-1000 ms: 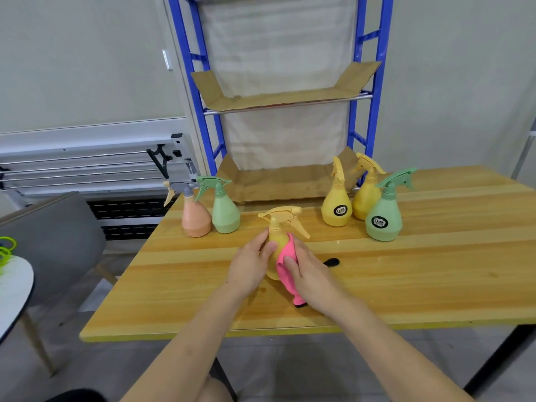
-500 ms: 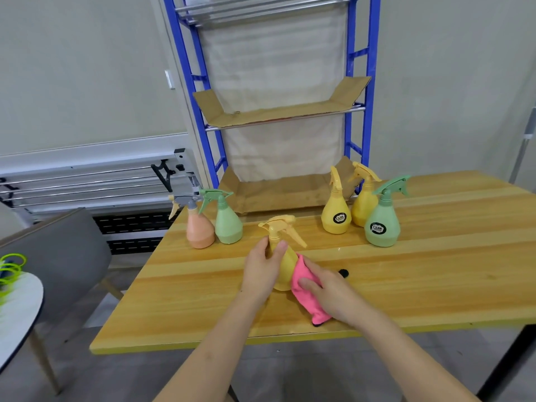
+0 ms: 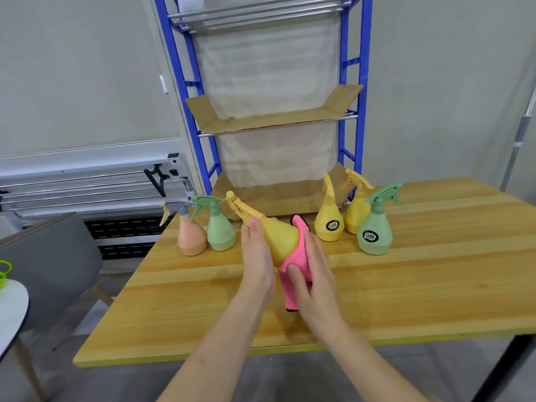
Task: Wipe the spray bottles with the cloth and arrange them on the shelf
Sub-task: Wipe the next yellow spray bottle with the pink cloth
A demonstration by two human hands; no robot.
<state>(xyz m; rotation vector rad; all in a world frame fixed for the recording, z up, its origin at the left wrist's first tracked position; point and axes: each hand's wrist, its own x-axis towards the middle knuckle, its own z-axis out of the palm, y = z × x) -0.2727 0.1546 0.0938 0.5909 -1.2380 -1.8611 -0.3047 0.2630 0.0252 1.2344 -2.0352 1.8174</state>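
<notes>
Counter [image 3: 435,285]: a wood top. Its near edge runs across the low part of the view. Its left edge slants up toward the shelf.
Open room: bare wood lies right of the hands, out to the right edge. More bare wood lies between the hands and the near edge.
Shelf [image 3: 352,111]: a blue frame standing just behind the counter. Brown card lines its middle level and its low level.
Held bottle [image 3: 278,236]: yellow, up off the counter, tipped over so its nozzle points up and left.
Left hand [image 3: 256,256]: it comes up from below. Its grip is curled round the narrow upper part of the held bottle, thumb on top near the neck.
Right hand [image 3: 314,281]: it comes in from the lower right. Its fingers press the cloth against the fat end of the held bottle, thumb tucked into the cloth.
Cloth [image 3: 295,265]: pink with a dark edge. It wraps the bottle's base and hangs down under the hand.
Left pair: an orange bottle [image 3: 190,236] and a green bottle [image 3: 219,230] stand upright, touching, near the left edge.
Right group: two yellow bottles [image 3: 329,221] and a big green bottle [image 3: 374,232] stand upright, close together, near the back edge.
Chair [image 3: 49,262]: grey, left of the counter, apart from it.
Round table [image 3: 11,309]: white, at the far left.
</notes>
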